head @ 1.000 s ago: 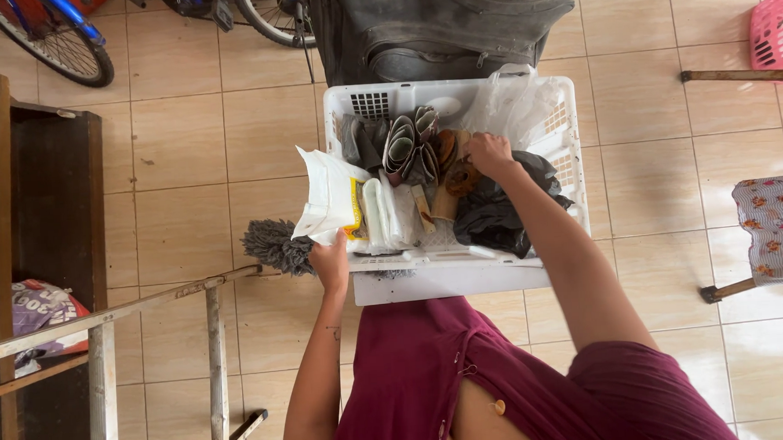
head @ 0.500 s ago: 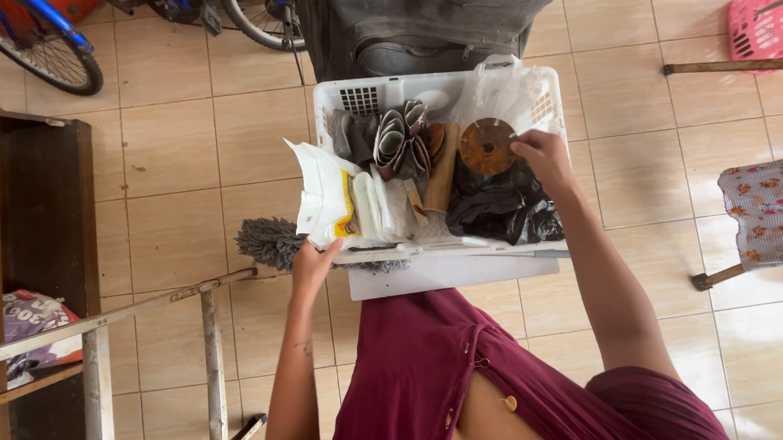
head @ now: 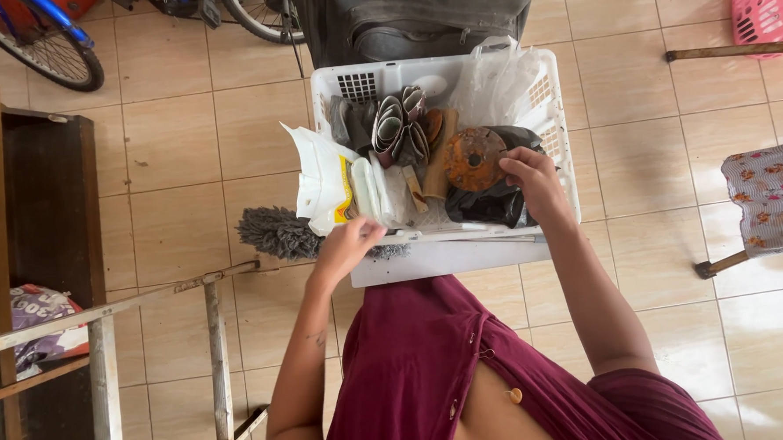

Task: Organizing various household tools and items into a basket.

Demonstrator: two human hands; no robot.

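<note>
Crowded basket [head: 562, 164]; open tiled floor [head: 178, 159] leftward

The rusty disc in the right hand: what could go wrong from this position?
The rusty disc is pinched only at its edge by the right hand, so it might slip back into the white basket. Its corroded rim could scratch the fingers. The basket is crowded with rolled sheets and a black bag, and the left hand steadies only its near corner, so it may tip.

Beige tiled floor [head: 178, 159], dark cabinet [head: 52, 208]
</note>
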